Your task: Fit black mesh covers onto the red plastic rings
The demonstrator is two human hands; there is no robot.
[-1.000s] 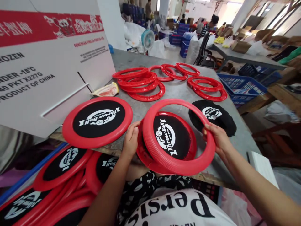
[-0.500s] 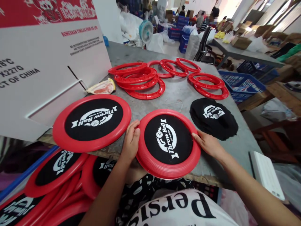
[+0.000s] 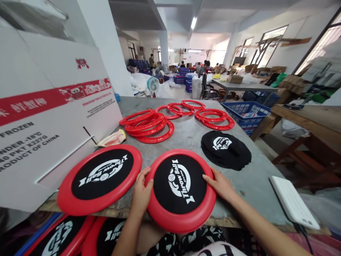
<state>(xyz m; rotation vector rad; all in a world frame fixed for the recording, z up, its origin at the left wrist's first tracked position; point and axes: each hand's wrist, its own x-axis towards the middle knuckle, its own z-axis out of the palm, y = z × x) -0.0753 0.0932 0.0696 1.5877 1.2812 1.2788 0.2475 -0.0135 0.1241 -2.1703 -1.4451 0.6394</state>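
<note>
In front of me, a red-rimmed Throw Ball disc with a black fabric centre overhangs the table's near edge. My left hand grips its left rim, thumb on top. My right hand holds the opposite side, its thumb resting near the seam of rim and fabric; the fingers underneath are hidden. Another finished-looking disc lies just left of my left hand. Right of the held disc is a pile of black printed fabric rounds. Loose red rings lie farther back in overlapping groups.
A large white carton stands at the left. More discs are stacked below the table edge. A white power bank with a cable lies at the right edge. Beyond are blue crates, a fan and people in the background.
My view has tilted up, showing more of the room. Both hands keep hold of the same disc, and my right thumb has moved slightly inward over the rim.
</note>
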